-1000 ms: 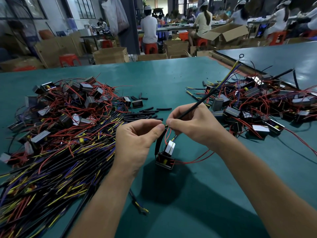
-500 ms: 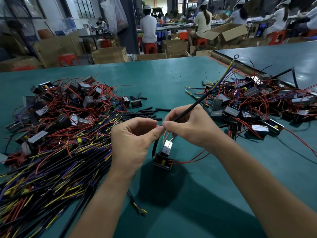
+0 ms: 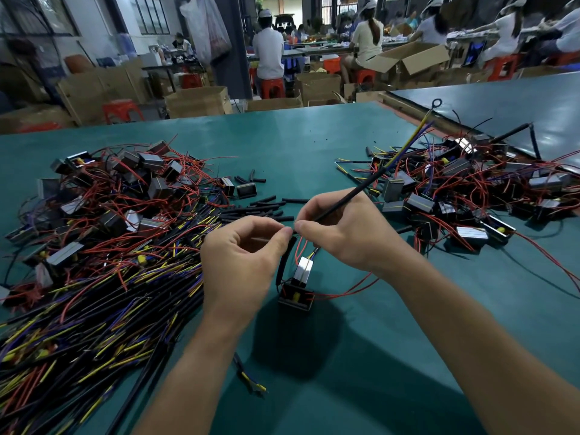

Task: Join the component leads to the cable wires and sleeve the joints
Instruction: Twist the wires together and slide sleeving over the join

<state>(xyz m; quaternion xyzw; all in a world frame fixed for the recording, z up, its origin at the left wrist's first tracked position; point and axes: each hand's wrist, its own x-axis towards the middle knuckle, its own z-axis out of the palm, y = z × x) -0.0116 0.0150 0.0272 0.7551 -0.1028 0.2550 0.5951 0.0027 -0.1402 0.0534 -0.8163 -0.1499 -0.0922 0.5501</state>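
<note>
Pinches with left grip (image 3: 241, 255) a thin red component lead (image 3: 300, 246) against the wire end of a long black-sheathed cable (image 3: 361, 189) clenched in right grip (image 3: 345, 233), fingertips (image 3: 287, 234) nearly touching, a slim black sleeve tube (image 3: 284, 262) hanging near-upright just under the left, above the boxy black-and-white component (image 3: 298, 284).

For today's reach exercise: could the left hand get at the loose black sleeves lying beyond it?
Probably yes: the sleeves lie just past the left hand with nothing between, though its fingertips pinch the wire joint and must let go first.
</note>
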